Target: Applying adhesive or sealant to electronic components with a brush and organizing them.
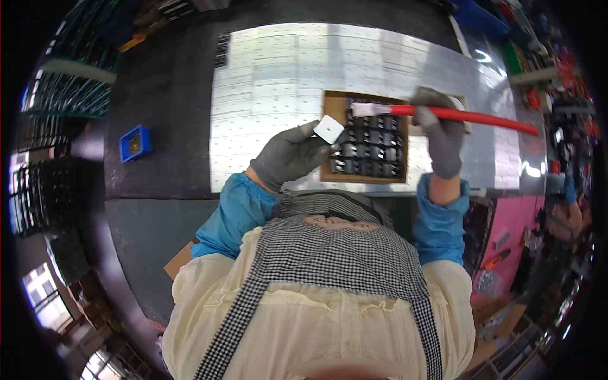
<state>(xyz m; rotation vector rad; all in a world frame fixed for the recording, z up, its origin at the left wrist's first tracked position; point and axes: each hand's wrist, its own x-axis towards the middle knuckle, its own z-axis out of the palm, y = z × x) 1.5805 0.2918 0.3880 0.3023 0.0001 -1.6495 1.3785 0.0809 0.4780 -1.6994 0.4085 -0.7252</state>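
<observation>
My left hand [288, 157], in a grey glove, pinches a small white square piece with rounded corners [329, 129] and a dark dot at its middle. In my right hand [441, 136], also gloved in grey, is a long red-handled brush [487, 119]. Its pale flat tip [370, 109] points left, over the far part of an open cardboard box [334, 101]. Rows of black parts with shiny spots [373, 152] fill that box. The white piece is at the box's left side, apart from the brush tip.
A light, marked sheet [272, 82] covers much of the table under the box. Far left on the dark surface stands a blue bin [135, 144] with small brassy pieces. Behind my right hand lies a pale object [457, 104], partly hidden. A pink surface [506, 234] is at the right.
</observation>
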